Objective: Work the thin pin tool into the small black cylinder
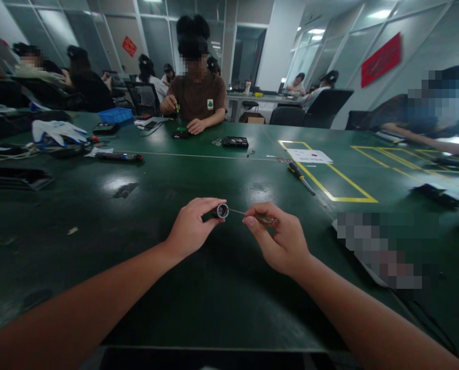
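Observation:
Between the thumb and fingers of my left hand (194, 226) is a small dark cylinder (222, 210) with a silvery rim, its round end turned toward me. Its exact kind I cannot make out. My right hand (281, 236) is closed round the handle of a thin screwdriver (265, 219). The narrow shaft points left, with its tip at the cylinder's rim; whether it touches is too small to tell. Both hands are above the green table (167, 313), near its front edge.
A yellow-and-black screwdriver (301, 178) lies beyond my right hand, near yellow tape lines (352, 198) and a paper sheet (310, 156). White gloves (57, 133) and a blue tray (115, 114) are at the far left. A person (198, 95) works opposite. A blurred-out flat object (379, 252) lies right.

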Tool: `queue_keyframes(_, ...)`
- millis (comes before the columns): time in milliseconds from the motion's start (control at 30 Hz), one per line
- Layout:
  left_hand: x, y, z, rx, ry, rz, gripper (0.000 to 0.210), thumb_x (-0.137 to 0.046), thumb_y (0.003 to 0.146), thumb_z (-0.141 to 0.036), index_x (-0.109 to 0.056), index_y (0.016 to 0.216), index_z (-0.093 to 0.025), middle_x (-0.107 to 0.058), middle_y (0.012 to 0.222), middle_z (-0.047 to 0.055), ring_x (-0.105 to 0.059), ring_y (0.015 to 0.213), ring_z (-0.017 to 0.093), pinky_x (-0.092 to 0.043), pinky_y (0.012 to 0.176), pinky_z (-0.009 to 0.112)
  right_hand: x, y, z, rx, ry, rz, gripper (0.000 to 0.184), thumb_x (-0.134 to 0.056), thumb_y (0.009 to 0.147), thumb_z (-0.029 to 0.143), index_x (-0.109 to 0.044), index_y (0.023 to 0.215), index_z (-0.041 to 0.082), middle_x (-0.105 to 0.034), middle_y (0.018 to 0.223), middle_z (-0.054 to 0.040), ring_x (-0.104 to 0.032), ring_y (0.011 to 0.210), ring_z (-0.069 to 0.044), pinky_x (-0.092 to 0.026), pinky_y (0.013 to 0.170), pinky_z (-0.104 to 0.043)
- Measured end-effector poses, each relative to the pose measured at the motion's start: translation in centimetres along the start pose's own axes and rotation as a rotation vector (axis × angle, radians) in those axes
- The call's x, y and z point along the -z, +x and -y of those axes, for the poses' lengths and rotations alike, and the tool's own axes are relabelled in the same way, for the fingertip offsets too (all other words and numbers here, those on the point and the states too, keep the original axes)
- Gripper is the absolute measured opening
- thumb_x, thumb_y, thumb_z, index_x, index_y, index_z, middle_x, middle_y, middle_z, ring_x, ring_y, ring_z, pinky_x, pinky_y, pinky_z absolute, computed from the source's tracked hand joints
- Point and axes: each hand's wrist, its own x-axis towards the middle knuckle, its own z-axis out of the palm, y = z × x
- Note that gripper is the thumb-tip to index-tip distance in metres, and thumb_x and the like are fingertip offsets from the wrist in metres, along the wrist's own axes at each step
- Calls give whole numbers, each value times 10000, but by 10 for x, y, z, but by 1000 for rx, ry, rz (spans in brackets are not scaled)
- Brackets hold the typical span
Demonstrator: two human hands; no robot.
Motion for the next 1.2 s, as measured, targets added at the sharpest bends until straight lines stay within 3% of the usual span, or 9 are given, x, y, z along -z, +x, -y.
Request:
queue_keyframes(233, 1, 1, -3, 17, 21, 1, 428, -804, 834, -157, -717, 1247, -227, -754, 1230, 72, -692, 1145, 247, -540, 1034, 456, 1, 4, 1, 213, -98, 149, 72, -558, 980, 186, -613, 1019, 213, -685, 871, -42, -625, 791, -186, -487, 742, -331)
queue_keyframes(367, 1, 1, -4, 15, 40, -1, 414, -802, 834, -159, -722, 1235, -226, -758, 1224, 72, -696, 1137, 253, -544, 1023, 459, 2, 5, 3, 252, -95, 192, 74, -550, 984, 185, -607, 1021, 212, -689, 872, -43, -613, 795, -190, -486, 749, -338)
queue_keyframes(833, 1, 1, -4, -29, 3, 41, 356, -751, 876, -170, -726, 1224, -241, -764, 1204, 59, -696, 1134, 246, -548, 1019, 459, 0, 3, 7, 203, -97, 146, 105, -551, 973, 177, -615, 1034, 234, -716, 902, -56, -644, 814, -211, -499, 743, -354)
queue_keyframes(967, 2, 1, -3, -65, -7, 48, 357, -724, 888, -152, -719, 1232, -248, -761, 1212, 55, -691, 1148, 243, -543, 1035, 465, 0, 2, 5, 110, -44, 115, 74, -569, 978, 212, -636, 1001, 235, -710, 879, -42, -649, 789, -199, -500, 737, -346)
queue_keyframes(1100, 1, 1, -3, -49, 19, 70, 394, -711, 884, -120, -703, 1262, -232, -747, 1241, 62, -677, 1177, 238, -535, 1057, 458, -2, 2, -3, -115, 126, 48, 97, -552, 1023, 295, -626, 1004, 236, -704, 839, -18, -665, 740, -177, -505, 693, -319)
queue_keyframes(1200, 0, 1, -2, -37, 17, 106, 391, -693, 898, -128, -694, 1276, -229, -735, 1263, 66, -667, 1199, 239, -519, 1080, 464, -2, 2, -3, -44, 83, 75, 85, -556, 1014, 273, -627, 995, 232, -690, 839, -26, -657, 750, -181, -509, 708, -327)
